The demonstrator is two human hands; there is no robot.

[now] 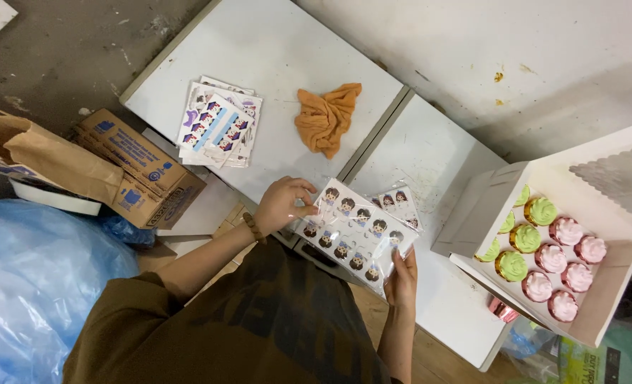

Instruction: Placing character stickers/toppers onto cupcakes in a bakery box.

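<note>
The left hand (282,204) grips the upper-left edge of a clear-wrapped sheet of cartoon-figure toppers (351,231), fingers curled over the plastic, while the right hand (402,276) pinches the sheet's lower-right corner from below. The sheet is held between them, tilted, just over the near edge of the white desk (287,50). The wrapping looks unopened, though glare on the plastic makes that hard to tell. All the little figures appear to sit in their rows, so nothing seems taken from this sheet yet.

To the right of the sheet stands an open white cake box (494,206) with green-frosted cupcakes (526,238) in its nearer rows and pink-frosted cupcakes (565,274) beyond them; none of them carries a topper as far as can be seen. A second, smaller wrapped sheet (400,203) lies on the desk just behind the held one. Further left of it rests a stack of similar sheets (220,122), and between that stack and the box lies a crumpled orange cloth (328,117). A cardboard carton (141,167) and a blue plastic bag (38,284) sit well left of the sheet, off the desk. Nothing lies between the sheet and the box.
</note>
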